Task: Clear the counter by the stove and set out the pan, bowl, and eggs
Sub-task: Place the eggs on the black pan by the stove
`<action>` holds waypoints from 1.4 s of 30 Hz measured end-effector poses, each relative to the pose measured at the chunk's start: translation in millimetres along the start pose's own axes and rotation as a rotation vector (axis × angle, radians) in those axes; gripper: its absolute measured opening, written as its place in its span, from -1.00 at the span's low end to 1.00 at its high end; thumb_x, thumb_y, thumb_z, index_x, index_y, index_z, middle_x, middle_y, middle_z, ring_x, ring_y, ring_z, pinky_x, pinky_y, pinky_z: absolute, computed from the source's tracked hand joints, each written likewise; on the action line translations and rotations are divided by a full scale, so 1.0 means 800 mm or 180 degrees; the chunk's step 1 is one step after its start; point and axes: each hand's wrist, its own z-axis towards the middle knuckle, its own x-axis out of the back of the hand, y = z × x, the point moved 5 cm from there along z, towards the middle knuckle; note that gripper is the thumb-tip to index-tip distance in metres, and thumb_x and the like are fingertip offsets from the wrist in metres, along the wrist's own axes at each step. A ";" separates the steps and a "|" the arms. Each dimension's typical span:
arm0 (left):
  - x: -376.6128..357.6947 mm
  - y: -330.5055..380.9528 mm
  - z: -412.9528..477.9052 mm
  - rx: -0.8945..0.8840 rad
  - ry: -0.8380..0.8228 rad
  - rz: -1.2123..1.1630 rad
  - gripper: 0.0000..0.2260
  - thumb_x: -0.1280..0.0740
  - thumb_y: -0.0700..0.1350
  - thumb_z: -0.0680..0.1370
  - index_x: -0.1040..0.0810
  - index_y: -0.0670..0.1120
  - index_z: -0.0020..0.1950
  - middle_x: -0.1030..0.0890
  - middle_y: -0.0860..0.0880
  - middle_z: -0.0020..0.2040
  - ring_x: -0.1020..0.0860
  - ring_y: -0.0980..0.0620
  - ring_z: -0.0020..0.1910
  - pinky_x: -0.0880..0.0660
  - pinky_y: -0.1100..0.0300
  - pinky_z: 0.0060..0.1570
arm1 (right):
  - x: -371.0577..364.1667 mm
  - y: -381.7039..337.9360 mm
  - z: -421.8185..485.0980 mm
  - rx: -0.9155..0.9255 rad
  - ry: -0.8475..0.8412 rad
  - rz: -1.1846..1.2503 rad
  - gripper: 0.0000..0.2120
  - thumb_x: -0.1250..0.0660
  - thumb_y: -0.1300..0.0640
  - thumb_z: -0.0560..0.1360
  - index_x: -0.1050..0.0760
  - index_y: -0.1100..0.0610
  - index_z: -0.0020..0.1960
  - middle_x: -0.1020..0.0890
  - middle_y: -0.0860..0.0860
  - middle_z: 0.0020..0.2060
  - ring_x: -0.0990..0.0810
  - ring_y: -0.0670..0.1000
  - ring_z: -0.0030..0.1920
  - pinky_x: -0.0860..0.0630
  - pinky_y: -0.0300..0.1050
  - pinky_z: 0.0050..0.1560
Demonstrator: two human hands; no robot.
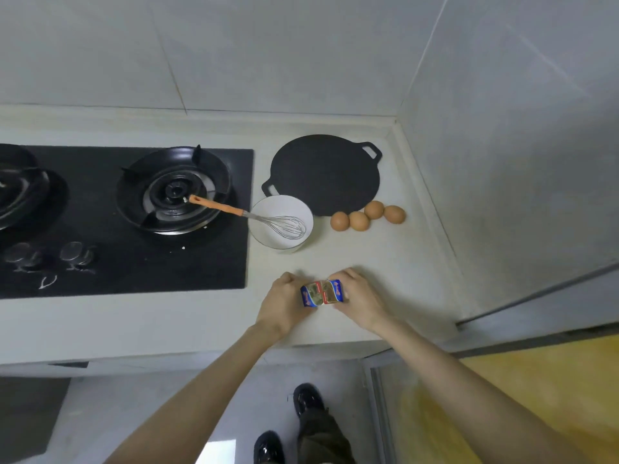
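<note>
A flat black pan (323,174) with two loop handles lies on the pale counter (385,262) right of the stove. In front of it stands a white bowl (268,234) with a wire whisk (234,212) in it, its orange handle reaching over the burner. Several brown eggs (366,216) lie in a row at the pan's front right edge. Near the counter's front edge my left hand (284,304) and my right hand (358,298) grip a small blue, red and gold packet (322,292) from either side.
The black gas stove (134,262) fills the left, with a burner (174,190) near the bowl and two knobs (50,257) in front. Tiled walls close off the back and right of the counter. My shoes stand on the floor below.
</note>
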 end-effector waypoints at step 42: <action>0.022 0.033 0.003 -0.0044 0.0335 -0.0330 -0.58 -0.38 -0.14 0.47 -0.48 -0.02 0.33 -0.50 -0.07 0.23 -0.47 -0.06 0.19 -0.38 0.20 0.21 | 0.104 -0.004 -0.005 -0.0208 0.0370 0.0239 -0.55 -0.35 0.18 0.48 -0.40 0.05 0.35 -0.45 0.01 0.28 -0.46 0.05 0.24 -0.40 -0.11 0.23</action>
